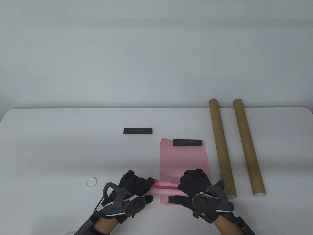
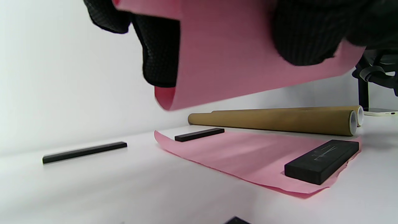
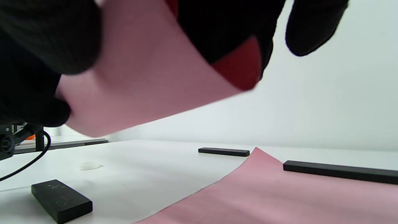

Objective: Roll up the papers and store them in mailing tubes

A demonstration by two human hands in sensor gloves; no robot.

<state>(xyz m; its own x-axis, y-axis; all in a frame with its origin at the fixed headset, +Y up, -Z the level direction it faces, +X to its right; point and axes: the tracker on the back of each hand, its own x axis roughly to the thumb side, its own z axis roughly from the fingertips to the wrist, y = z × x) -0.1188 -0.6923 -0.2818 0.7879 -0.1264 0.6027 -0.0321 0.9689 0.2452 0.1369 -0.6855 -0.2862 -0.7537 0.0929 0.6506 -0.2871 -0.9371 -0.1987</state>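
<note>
My tabletop (image 1: pixel 61 146) carries two mailing tubes (image 1: pixel 221 146) lying side by side at the right, their near ends toward me. Beside them a flat pink sheet (image 1: pixel 183 161) stays pinned by black weights (image 1: pixel 187 142). My left hand (image 1: pixel 133 187) and right hand (image 1: pixel 195 182) each clamp one end of the rolled pink paper (image 1: pixel 163 187), held above the sheet's near edge, probably so it cannot uncurl. Left of me lies open room.

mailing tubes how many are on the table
2. Both lie side by side at the table's right: the left tube beside the flat pink sheet, the right tube further out. None appears hidden.
</note>
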